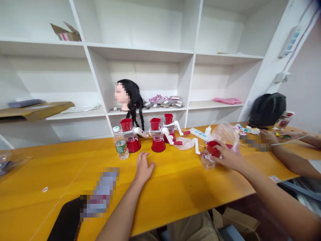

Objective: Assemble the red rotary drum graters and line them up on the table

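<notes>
now right hand touches red hopper

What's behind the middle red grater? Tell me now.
Another red grater stands behind the middle red grater, partly covered by its white crank. A white shelf rises beyond. The table directly behind the middle base is hidden.

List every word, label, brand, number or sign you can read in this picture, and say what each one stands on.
No text here can be read in full.
Green label on the clear plastic bottle: too small to read.
Red-printed package at the far end of the yellow table: too small to read.
Pixelated flat packet on the yellow table: blurred, unreadable.
Small white card at the table's edge: too small to read.
</notes>
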`<move>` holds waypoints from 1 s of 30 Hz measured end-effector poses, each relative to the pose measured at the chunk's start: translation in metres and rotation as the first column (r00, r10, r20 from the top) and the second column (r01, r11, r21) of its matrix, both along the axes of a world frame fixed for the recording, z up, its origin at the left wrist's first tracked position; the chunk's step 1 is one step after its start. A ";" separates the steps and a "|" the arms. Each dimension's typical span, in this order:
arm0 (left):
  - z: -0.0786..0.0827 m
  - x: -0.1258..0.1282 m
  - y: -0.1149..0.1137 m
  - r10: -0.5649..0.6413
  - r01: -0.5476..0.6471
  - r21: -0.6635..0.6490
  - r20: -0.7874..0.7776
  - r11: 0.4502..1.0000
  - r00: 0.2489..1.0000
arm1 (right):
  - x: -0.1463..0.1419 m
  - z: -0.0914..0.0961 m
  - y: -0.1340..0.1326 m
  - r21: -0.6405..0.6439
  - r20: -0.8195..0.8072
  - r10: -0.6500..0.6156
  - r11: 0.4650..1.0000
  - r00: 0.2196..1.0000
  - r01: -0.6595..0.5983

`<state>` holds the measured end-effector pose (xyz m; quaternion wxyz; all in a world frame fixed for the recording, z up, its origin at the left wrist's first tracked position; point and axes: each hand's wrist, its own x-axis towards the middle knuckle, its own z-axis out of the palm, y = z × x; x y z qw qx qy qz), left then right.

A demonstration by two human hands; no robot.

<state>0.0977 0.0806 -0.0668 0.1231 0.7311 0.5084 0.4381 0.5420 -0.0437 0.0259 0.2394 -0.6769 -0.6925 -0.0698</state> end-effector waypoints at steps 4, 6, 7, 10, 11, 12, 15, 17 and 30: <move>0.005 0.005 -0.011 -0.042 0.043 -0.022 0.011 0.999 0.999 | -0.028 -0.014 -0.004 0.044 -0.039 0.127 0.991 0.991 -0.125; 0.009 0.012 -0.021 -0.120 0.121 -0.035 0.037 0.992 0.992 | -0.049 -0.014 -0.007 0.062 -0.045 0.164 0.985 0.985 -0.161; 0.012 0.017 -0.028 -0.175 0.178 -0.046 0.055 0.983 0.983 | -0.060 -0.014 -0.009 0.068 -0.051 0.173 0.983 0.984 -0.169; 0.020 0.041 -0.052 -0.343 0.358 -0.125 0.121 0.925 0.931 | -0.091 -0.016 -0.013 0.088 -0.087 0.215 0.974 0.973 -0.207; 0.022 0.052 -0.061 -0.383 0.403 -0.171 0.141 0.899 0.913 | -0.099 -0.018 -0.013 0.098 -0.102 0.235 0.969 0.967 -0.226; 0.024 0.064 -0.070 -0.414 0.439 -0.219 0.155 0.871 0.897 | -0.105 -0.019 -0.014 0.111 -0.117 0.254 0.964 0.960 -0.241; 0.024 0.102 -0.087 -0.472 0.509 -0.332 0.190 0.794 0.861 | -0.104 -0.019 -0.015 0.167 -0.167 0.284 0.952 0.944 -0.257; 0.021 0.126 -0.090 -0.475 0.533 -0.342 0.244 0.773 0.845 | -0.085 -0.011 -0.014 0.212 -0.202 0.269 0.951 0.942 -0.226; 0.014 0.128 -0.074 -0.317 0.469 -0.300 0.438 0.831 0.841 | 0.083 0.037 0.054 -0.235 -0.025 -0.271 0.937 0.962 0.257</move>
